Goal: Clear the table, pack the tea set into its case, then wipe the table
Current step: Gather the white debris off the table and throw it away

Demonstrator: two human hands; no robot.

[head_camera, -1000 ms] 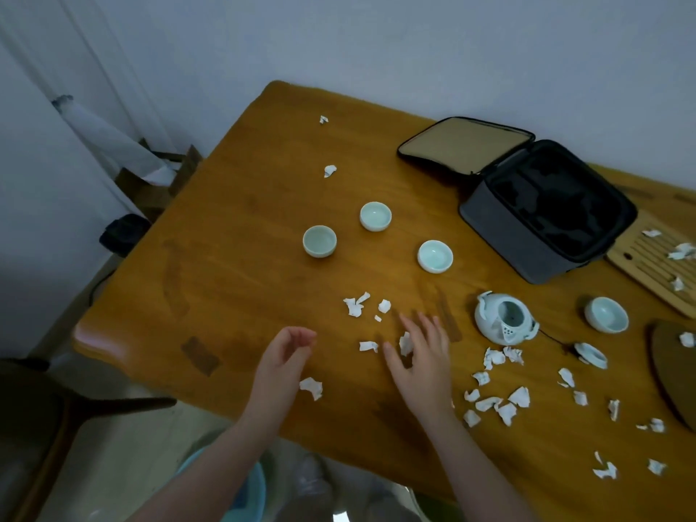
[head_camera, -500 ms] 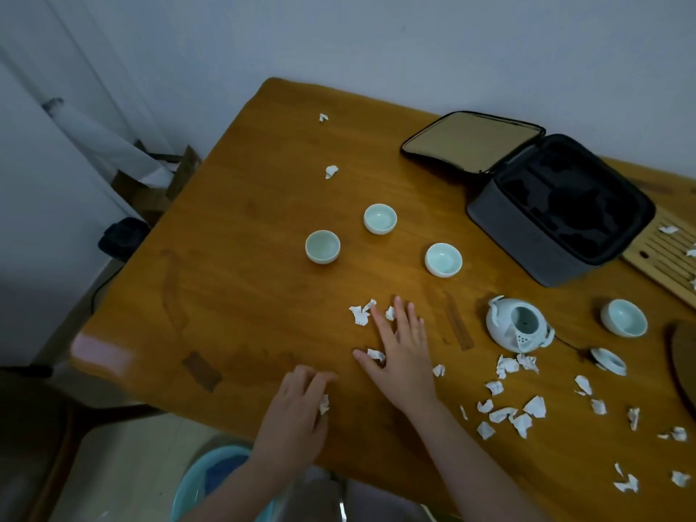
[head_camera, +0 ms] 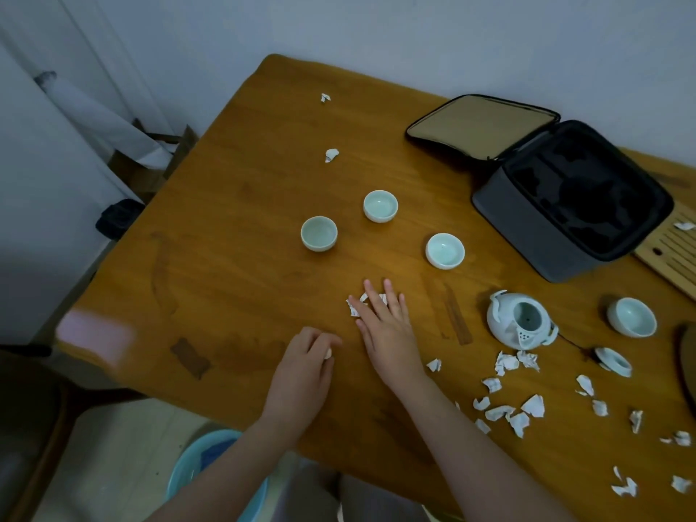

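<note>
Below the near edge of the table (head_camera: 233,220), a blue basin (head_camera: 211,465) is seen on the floor. A small white scrap (head_camera: 327,354) is pinched in the curled fingers of the left hand (head_camera: 301,371), close to that edge. Just beyond, the right hand (head_camera: 388,325) is laid flat, fingers straight, on a cluster of torn paper bits (head_camera: 354,307). More paper pieces (head_camera: 504,408) are scattered to the right, near a lidless teapot (head_camera: 521,322), its lid (head_camera: 614,361) and a single cup (head_camera: 632,317). Farther back, three cups (head_camera: 380,206) are set apart in mid-table. The open case (head_camera: 527,227) is placed at the far right, its moulded interior exposed, a wooden tray (head_camera: 674,254) beside it. Two stray scraps (head_camera: 331,155) are left toward the far end.
</note>
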